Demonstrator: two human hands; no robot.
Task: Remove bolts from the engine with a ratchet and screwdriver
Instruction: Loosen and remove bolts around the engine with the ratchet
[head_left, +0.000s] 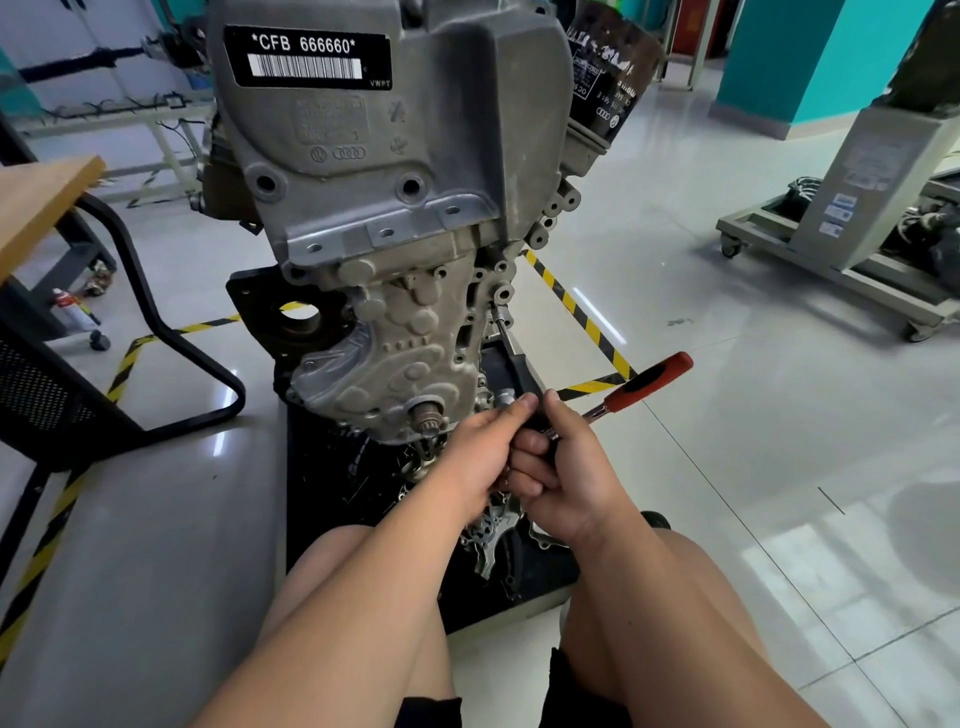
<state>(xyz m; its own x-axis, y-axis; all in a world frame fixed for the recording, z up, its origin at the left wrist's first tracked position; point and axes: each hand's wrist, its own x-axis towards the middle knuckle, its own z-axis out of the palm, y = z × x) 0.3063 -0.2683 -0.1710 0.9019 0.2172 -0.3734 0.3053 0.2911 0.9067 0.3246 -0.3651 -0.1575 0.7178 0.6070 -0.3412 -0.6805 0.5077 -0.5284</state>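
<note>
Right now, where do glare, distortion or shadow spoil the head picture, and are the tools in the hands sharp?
Head view: white glare streaks the glossy grey floor tiles; head view: the wide lens bows the grey cast-metal engine; head view: the red-and-black ratchet handle is sharp, but the black screwdriver handle between the left hand and right hand sits in shadow.

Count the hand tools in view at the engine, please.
2. A red-handled ratchet points right from the right hand; a screwdriver runs from the left hand up to the right edge of the engine. Others may be hidden under the hands.
</note>
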